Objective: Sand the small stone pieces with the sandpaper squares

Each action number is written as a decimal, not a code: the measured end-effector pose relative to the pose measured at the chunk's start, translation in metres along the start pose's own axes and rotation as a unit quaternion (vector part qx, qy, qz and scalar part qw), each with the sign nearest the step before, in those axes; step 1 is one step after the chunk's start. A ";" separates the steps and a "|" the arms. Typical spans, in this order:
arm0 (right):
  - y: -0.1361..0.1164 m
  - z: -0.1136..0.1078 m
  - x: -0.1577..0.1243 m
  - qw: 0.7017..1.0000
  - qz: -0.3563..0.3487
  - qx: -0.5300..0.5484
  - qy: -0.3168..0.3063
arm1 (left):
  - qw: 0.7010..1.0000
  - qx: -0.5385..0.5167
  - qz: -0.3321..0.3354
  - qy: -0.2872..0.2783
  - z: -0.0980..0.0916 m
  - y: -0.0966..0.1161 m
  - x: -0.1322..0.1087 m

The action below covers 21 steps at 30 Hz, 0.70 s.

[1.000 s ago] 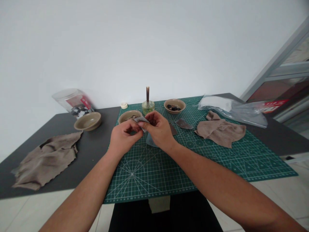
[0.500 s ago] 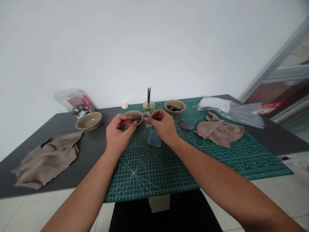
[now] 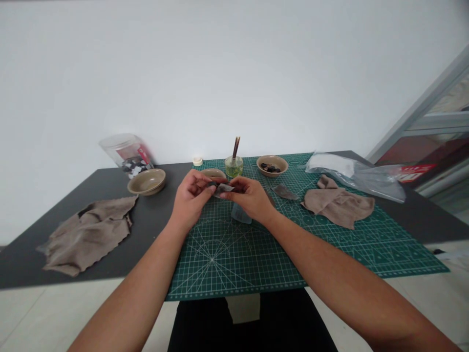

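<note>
Two pinch grips here, fingertips nearly meeting above the green cutting mat (image 3: 330,249); the left hand (image 3: 188,198) has a small dark piece (image 3: 211,184) nipped between thumb and fingers, and the right hand (image 3: 252,199) is clamped on a greyish scrap (image 3: 224,187), could be sandpaper but too blurry to swear to it; the scrap's long side runs roughly sideways across the gap, its left end right up by the dark piece; can't tell if they're properly pressed together; so the dark piece sits left of the right hand and way nearer the left one.

Just behind the fingers there's a tan bowl (image 3: 214,172), partly hidden, with a glass jar (image 3: 234,168) of sticks behind the gap, so the far side is kinda crowded; a blue-grey sheet (image 3: 241,214) lies on the mat, partly under the right hand; toward the person it's bare printed grid between the forearms, with the mat's near edge well apart from both hands; its left edge is tucked by the left forearm.
</note>
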State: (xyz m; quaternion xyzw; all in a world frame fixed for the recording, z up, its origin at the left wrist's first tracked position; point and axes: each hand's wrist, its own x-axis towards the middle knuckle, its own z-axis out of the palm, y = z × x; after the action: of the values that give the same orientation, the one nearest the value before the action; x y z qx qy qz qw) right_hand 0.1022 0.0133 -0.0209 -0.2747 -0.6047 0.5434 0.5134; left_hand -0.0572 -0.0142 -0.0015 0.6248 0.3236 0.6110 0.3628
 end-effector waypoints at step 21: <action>-0.002 0.007 -0.009 0.945 -0.103 -0.307 -0.053 | 0.955 0.201 0.096 0.195 -0.008 -0.001 0.003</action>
State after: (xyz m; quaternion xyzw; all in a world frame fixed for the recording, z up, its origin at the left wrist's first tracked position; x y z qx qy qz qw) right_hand 0.0995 0.0020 -0.0213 -0.3263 -0.7937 0.2894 0.4240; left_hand -0.0651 -0.0109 -0.0007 0.5817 0.4425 0.6752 0.0996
